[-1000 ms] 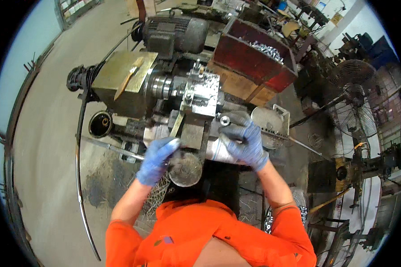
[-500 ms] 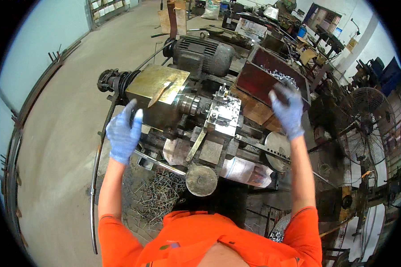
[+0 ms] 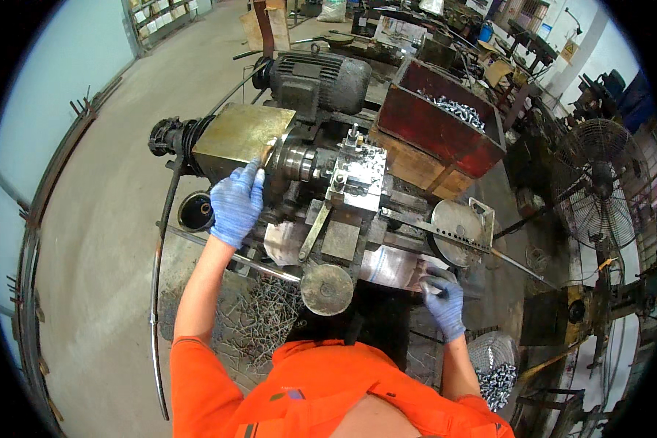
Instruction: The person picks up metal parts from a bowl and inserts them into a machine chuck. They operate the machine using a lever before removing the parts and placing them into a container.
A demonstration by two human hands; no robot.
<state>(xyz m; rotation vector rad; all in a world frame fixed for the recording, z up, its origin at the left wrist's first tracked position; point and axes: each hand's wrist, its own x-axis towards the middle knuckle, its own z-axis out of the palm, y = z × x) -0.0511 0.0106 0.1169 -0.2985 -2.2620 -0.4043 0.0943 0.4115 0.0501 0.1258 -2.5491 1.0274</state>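
Observation:
My left hand [image 3: 237, 206], in a blue knit glove, reaches over the near right edge of the brass-coloured lid [image 3: 244, 131] on the machine's headstock. Its fingers close on a small wooden-handled tool [image 3: 268, 153], whose far end is hard to make out beside the spindle chuck [image 3: 298, 162]. Lower right, my right hand [image 3: 444, 303] has dark-stained fingertips bent but apart, at the right end of a printed sheet [image 3: 394, 266]. Nothing shows in it. Between the hands stands the tool block [image 3: 359, 179], strewn with metal chips, with a lever [image 3: 315, 232] at its near side.
A red bin [image 3: 445, 120] of small metal parts rests on a wooden box behind right. A wire basket [image 3: 495, 365] of similar parts sits lower right. Thin rods or scrap [image 3: 259, 317] litter the floor at left. An electric motor [image 3: 321, 82] and a fan [image 3: 602, 175] stand around.
My left hand has moved in to the lid and taken hold of the wooden-handled tool, shifting it towards the chuck. My right hand has come down from beside the red bin to the printed sheet.

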